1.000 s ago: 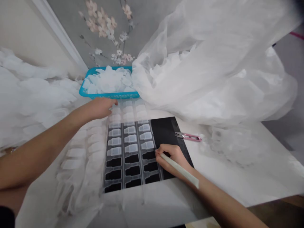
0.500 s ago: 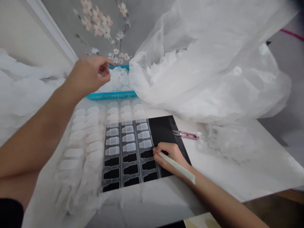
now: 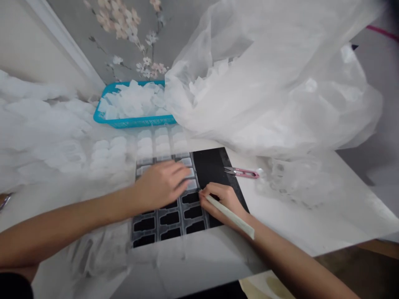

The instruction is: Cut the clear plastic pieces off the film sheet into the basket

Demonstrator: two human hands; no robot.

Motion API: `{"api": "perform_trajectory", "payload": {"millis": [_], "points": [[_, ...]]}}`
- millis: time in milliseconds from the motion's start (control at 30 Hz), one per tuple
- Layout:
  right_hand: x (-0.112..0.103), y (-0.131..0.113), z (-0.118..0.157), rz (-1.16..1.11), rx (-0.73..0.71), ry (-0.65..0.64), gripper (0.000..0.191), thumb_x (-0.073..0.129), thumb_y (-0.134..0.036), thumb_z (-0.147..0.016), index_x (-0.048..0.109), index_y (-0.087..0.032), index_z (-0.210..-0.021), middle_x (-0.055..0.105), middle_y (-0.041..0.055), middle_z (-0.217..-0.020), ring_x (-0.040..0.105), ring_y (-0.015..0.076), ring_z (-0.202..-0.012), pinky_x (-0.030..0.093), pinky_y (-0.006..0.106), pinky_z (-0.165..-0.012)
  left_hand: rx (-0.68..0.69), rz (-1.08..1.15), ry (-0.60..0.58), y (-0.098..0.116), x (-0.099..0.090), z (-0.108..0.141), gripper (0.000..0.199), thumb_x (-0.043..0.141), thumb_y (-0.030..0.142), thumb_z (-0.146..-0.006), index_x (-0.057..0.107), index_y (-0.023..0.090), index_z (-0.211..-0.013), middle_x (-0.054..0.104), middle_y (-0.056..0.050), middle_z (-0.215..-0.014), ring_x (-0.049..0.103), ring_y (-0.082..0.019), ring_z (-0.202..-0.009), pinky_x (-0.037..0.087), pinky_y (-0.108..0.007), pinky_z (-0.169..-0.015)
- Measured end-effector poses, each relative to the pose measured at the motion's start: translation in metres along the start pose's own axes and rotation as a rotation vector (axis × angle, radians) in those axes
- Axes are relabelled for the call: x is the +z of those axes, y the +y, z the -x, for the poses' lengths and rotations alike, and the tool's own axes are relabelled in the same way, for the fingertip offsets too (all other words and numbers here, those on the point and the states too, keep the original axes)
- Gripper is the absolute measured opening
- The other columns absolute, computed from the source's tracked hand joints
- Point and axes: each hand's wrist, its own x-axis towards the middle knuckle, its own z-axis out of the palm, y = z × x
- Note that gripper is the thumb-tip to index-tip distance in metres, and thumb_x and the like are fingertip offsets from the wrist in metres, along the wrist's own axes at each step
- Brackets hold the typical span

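A clear moulded plastic sheet with rows of bottle-shaped cells (image 3: 170, 218) lies partly over a black board (image 3: 207, 166). Upper cells hold white translucent pieces (image 3: 190, 185); the lower ones show black. My left hand (image 3: 163, 182) hovers over the middle of the sheet, fingers bent and close together, pointing right. Whatever lies between its fingertips is hidden. At the sheet's right edge rests my right hand (image 3: 226, 199), closed around a flat, pale, narrow stick-like tool (image 3: 232, 216) whose wide end reaches back over the wrist. Its tip is by the fingertips.
A blue basket (image 3: 140, 122) of white pieces stands at the back. Beside it bulges a large translucent bag (image 3: 264, 104). Pink thread snips (image 3: 246, 173) lie right of the board, near clear plastic scraps (image 3: 293, 178). White material (image 3: 34, 128) is heaped at left.
My left hand has come from the blue basket down and right onto the plastic sheet. My right hand keeps its place with the pale tool. The view has shifted slightly.
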Motion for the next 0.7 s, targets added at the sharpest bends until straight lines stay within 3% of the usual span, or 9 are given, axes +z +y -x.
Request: {"api": "perform_trajectory", "payload": {"millis": [100, 200, 300, 467, 600, 700], "points": [[-0.001, -0.001, 0.000, 0.017, 0.003, -0.027, 0.016, 0.054, -0.013, -0.085, 0.057, -0.019, -0.071, 0.057, 0.0001, -0.066, 0.054, 0.0125, -0.061, 0.040, 0.023, -0.060, 0.064, 0.012, -0.096, 0.026, 0.025, 0.010, 0.022, 0.048, 0.025, -0.096, 0.062, 0.014, -0.108, 0.068, -0.011, -0.105, 0.064, -0.022, -0.093, 0.054, -0.035, -0.078], [-0.001, -0.001, 0.000, 0.018, 0.002, -0.027, 0.016, 0.054, -0.014, -0.085, 0.058, -0.019, -0.071, 0.058, 0.0000, -0.066, 0.053, 0.0129, -0.062, 0.040, 0.023, -0.060, 0.092, -0.021, -0.116, 0.027, 0.039, 0.014, 0.025, 0.046, 0.015, -0.094, 0.060, 0.012, -0.114, 0.065, -0.013, -0.113, 0.063, -0.023, -0.097, 0.054, -0.036, -0.080], [0.000, -0.003, -0.002, 0.024, 0.032, -0.023, 0.014, 0.055, -0.012, -0.081, 0.055, -0.019, -0.069, 0.056, -0.0012, -0.065, 0.052, 0.0123, -0.060, 0.039, 0.023, -0.059, 0.099, -0.045, -0.151, 0.025, 0.041, 0.013, 0.028, 0.047, 0.012, -0.091, 0.058, 0.010, -0.117, 0.065, -0.013, -0.114, 0.062, -0.024, -0.098, 0.054, -0.036, -0.081], [0.003, -0.009, -0.008, 0.133, 0.060, -0.062, 0.020, 0.055, -0.009, -0.073, 0.044, -0.020, -0.061, 0.047, -0.0043, -0.058, 0.044, 0.0100, -0.054, 0.032, 0.023, -0.056, 0.042, -0.036, -0.240, 0.029, 0.038, 0.008, 0.026, 0.048, 0.006, -0.083, 0.061, 0.011, -0.106, 0.061, -0.015, -0.116, 0.061, -0.026, -0.094, 0.054, -0.038, -0.078], [0.007, -0.015, -0.012, 0.225, 0.070, -0.078, 0.023, 0.056, -0.010, -0.071, 0.040, -0.021, -0.058, 0.041, -0.0055, -0.055, 0.037, 0.0090, -0.049, 0.027, 0.024, -0.054, -0.099, 0.177, -0.200, 0.028, 0.033, 0.009, 0.025, 0.041, 0.008, -0.090, 0.058, 0.014, -0.107, 0.061, -0.012, -0.113, 0.060, -0.023, -0.094, 0.051, -0.037, -0.079], [0.009, -0.019, -0.012, 0.252, 0.082, -0.065, 0.024, 0.056, -0.009, -0.070, 0.040, -0.021, -0.057, 0.040, -0.0056, -0.052, 0.035, 0.0088, -0.047, 0.026, 0.024, -0.053, -0.402, 0.543, -0.019, 0.023, 0.031, 0.016, 0.020, 0.039, 0.023, -0.100, 0.058, 0.019, -0.105, 0.063, -0.006, -0.105, 0.061, -0.018, -0.090, 0.050, -0.033, -0.079]]}}
